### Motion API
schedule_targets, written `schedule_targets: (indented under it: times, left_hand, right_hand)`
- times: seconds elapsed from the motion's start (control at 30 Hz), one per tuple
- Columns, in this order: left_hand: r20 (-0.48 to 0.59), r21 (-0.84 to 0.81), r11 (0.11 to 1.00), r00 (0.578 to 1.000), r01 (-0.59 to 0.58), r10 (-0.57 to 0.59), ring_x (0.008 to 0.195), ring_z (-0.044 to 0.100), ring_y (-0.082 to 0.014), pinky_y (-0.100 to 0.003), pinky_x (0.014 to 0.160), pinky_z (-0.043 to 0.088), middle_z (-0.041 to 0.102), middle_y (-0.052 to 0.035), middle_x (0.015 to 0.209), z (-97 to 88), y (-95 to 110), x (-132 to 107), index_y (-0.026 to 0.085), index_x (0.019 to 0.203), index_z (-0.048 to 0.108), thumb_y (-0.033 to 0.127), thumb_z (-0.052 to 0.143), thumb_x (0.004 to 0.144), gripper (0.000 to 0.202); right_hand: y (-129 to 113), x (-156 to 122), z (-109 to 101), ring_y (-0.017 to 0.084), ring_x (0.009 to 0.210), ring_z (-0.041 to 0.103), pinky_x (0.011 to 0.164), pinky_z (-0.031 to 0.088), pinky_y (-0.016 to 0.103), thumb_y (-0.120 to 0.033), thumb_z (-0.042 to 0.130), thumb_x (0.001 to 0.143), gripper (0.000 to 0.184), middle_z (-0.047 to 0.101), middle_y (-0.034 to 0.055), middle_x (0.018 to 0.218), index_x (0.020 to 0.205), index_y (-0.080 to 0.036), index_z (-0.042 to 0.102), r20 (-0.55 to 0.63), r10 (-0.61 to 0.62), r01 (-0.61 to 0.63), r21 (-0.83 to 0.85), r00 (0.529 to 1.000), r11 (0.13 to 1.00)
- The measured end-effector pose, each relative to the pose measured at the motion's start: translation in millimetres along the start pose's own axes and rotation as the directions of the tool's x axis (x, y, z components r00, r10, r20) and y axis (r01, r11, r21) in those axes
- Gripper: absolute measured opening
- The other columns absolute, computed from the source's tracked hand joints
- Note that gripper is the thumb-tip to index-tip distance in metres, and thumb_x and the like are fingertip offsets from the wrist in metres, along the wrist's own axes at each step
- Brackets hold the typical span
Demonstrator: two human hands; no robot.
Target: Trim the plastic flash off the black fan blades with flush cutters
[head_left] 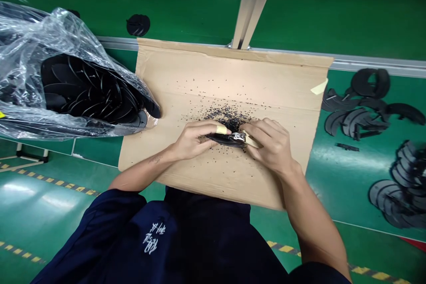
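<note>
Over the middle of a cardboard sheet, my left hand pinches a thin black round plastic part, its thumb wrapped in pale tape. My right hand is closed round a pair of cutting pliers with pale handles. The metal jaws are at the upper edge of the black part, close to my left thumb. Whether the jaws are biting on it, I cannot tell. Beneath and behind both hands lies a scatter of tiny black plastic bits, thickest just beyond the part.
At left, a clear plastic bag holds several black discs. Black curved pieces lie on the green table at right, with more stacked pieces nearer. A metal post rises behind the cardboard. One black disc lies beyond the rail.
</note>
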State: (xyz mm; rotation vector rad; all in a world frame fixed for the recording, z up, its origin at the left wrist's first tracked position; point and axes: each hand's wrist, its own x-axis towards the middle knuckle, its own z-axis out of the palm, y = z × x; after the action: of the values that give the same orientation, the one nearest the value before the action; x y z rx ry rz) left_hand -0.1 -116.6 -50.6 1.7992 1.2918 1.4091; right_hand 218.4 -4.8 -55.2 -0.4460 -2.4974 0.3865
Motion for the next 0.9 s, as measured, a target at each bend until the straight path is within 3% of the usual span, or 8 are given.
schedule_targets:
  times: [0.4,0.6,0.7,0.9]
  left_hand:
    - [-0.061,0.0,0.998,0.996,0.065,-0.065,0.089,0.078,-0.0123,-0.023,0.08,0.065,0.082,-0.0038,0.099,4.0,-3.2,-5.4,0.021,0.107,0.08,0.016,0.071,0.091,0.018]
    - [-0.054,0.014,1.0,0.998,0.021,-0.02,0.091,0.078,-0.0128,-0.024,0.083,0.065,0.082,-0.0053,0.1,3.8,-1.6,-0.5,0.019,0.107,0.079,0.021,0.071,0.093,0.016]
    - [-0.055,0.011,1.0,0.998,-0.001,0.002,0.091,0.076,-0.0124,-0.023,0.082,0.063,0.08,-0.0063,0.099,1.9,1.2,0.8,0.018,0.108,0.077,0.019,0.073,0.091,0.017]
    - [0.03,0.082,0.997,0.999,0.009,-0.011,0.097,0.072,-0.0161,-0.031,0.086,0.061,0.076,-0.007,0.104,3.4,2.2,0.9,0.019,0.116,0.071,0.024,0.068,0.095,0.022]
  right_hand:
    - [-10.9,2.9,-3.9,0.014,0.062,0.055,0.06,0.038,0.029,-0.012,0.054,0.096,0.019,0.068,0.0006,0.069,0.096,-0.018,0.071,0.019,0.004,0.0,-0.19,1.0,0.982]
    - [-8.4,3.2,1.7,0.013,0.065,0.064,0.062,0.047,0.026,-0.012,0.054,0.095,0.018,0.073,0.0044,0.077,0.093,-0.016,0.071,-0.042,0.063,-0.056,0.158,0.997,0.986]
    - [-5.9,2.9,0.8,0.014,0.066,0.065,0.062,0.049,0.027,-0.014,0.054,0.095,0.018,0.074,0.0048,0.078,0.096,-0.017,0.072,-0.054,0.084,-0.072,0.198,0.995,0.978]
    - [-3.3,3.8,-1.4,0.018,0.069,0.057,0.063,0.041,0.031,-0.017,0.051,0.096,0.021,0.071,0.0052,0.078,0.099,-0.017,0.072,0.004,0.058,-0.057,-0.129,0.998,0.99]
